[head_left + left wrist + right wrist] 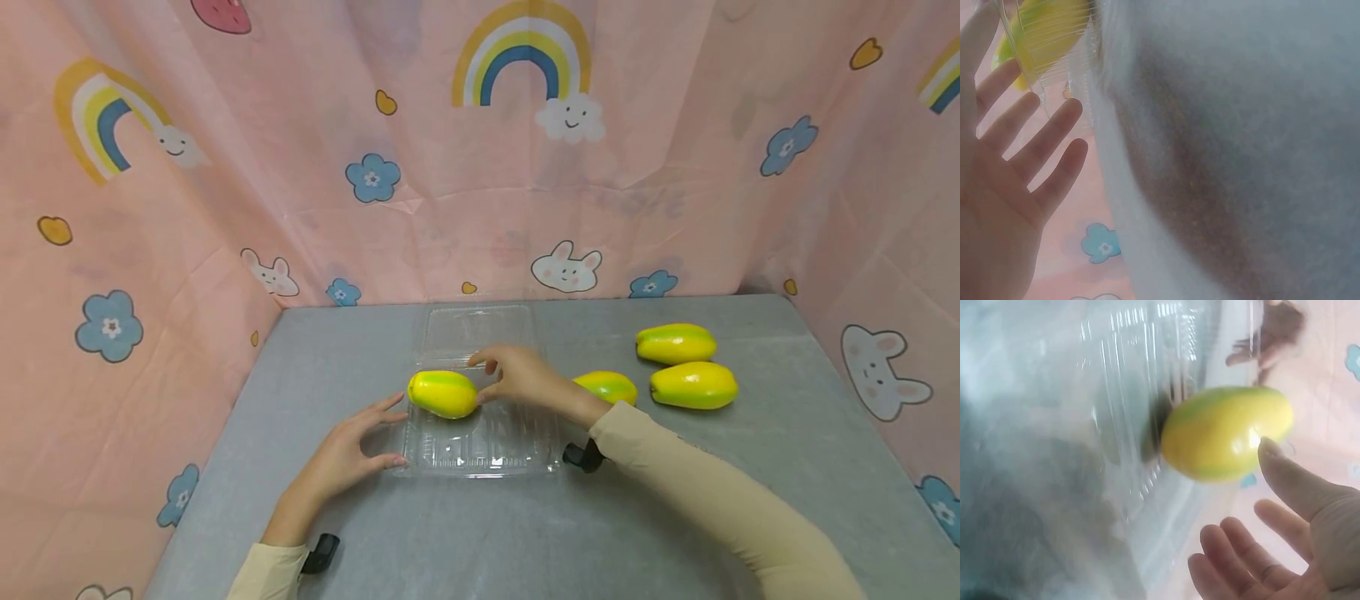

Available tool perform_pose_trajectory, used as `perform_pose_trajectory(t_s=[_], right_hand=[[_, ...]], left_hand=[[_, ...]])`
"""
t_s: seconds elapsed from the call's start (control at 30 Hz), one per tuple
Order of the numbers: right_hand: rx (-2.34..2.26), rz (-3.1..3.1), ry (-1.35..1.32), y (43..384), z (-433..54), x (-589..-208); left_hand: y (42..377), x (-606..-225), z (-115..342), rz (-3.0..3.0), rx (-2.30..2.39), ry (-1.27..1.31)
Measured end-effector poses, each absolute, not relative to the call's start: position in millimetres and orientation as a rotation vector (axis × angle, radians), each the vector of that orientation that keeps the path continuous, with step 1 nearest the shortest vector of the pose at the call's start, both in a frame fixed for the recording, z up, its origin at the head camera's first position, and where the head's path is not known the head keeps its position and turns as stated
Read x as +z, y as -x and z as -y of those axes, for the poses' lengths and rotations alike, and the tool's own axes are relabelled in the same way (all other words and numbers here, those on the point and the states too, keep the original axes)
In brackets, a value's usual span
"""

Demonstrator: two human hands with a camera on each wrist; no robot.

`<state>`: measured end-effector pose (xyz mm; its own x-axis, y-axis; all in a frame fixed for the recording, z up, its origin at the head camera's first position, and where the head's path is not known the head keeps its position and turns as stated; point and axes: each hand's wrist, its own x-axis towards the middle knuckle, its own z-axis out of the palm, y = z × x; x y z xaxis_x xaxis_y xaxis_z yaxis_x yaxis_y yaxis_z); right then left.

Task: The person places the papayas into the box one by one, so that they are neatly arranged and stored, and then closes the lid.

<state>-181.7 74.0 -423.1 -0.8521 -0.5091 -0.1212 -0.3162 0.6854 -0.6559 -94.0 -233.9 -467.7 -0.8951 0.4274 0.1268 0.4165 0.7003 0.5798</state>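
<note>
Head view shows a grey felt-covered table (480,533) inside pink patterned curtains (675,167), and on it an open clear plastic clamshell box (480,450). One yellow-green plastic mango (442,393) lies in the left part of its tray; three more mangoes (693,385) wait well apart on the right. The right hand (521,377) has relaxed, spread fingers, the thumb touching the mango. The left hand (348,450) rests wide open against the tray's left edge. I judge the light tray may slide, or the round mango may roll, if pushed sideways.
</note>
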Motion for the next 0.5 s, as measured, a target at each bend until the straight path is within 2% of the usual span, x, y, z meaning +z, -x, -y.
perform_pose_trajectory(t_s=[0.5], right_hand=[[-0.957,-2.616,0.591,182,-162,-396]], left_hand=[[95,-468,234,-2.861,0.951,-0.691]])
